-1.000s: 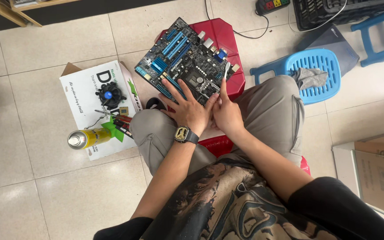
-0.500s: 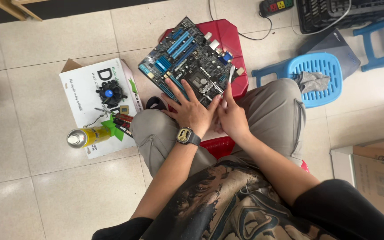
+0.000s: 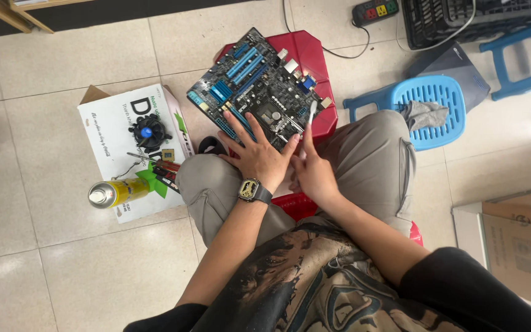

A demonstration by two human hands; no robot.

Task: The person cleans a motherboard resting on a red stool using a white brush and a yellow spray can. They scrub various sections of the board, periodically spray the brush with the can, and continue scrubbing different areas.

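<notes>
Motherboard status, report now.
Left hand flat on motherboard, fingers spread. Right hand holds white brush upright at board's near edge. Board lies on red stool. Nothing in the way.

The circuit board (image 3: 259, 92) lies on a stool (image 3: 305, 55) just ahead of the person's knees. The left hand (image 3: 256, 157) rests flat on the board's near edge, and the right hand (image 3: 313, 172) sits just beside it to the right, holding a thin stick (image 3: 312, 114) upright over the board. Left of the stool, a flat cardboard box (image 3: 115, 135) lies on the floor (image 3: 50, 258), with a cooling fan (image 3: 147, 131) on it. A spray can (image 3: 115, 192) lies on the box's near edge, and some small tools, perhaps screwdrivers (image 3: 158, 169), lie between can and knee. Right of the stool stands a second stool (image 3: 425, 98) with a cloth (image 3: 424, 114) on it. A power strip (image 3: 376, 10) lies behind.
</notes>
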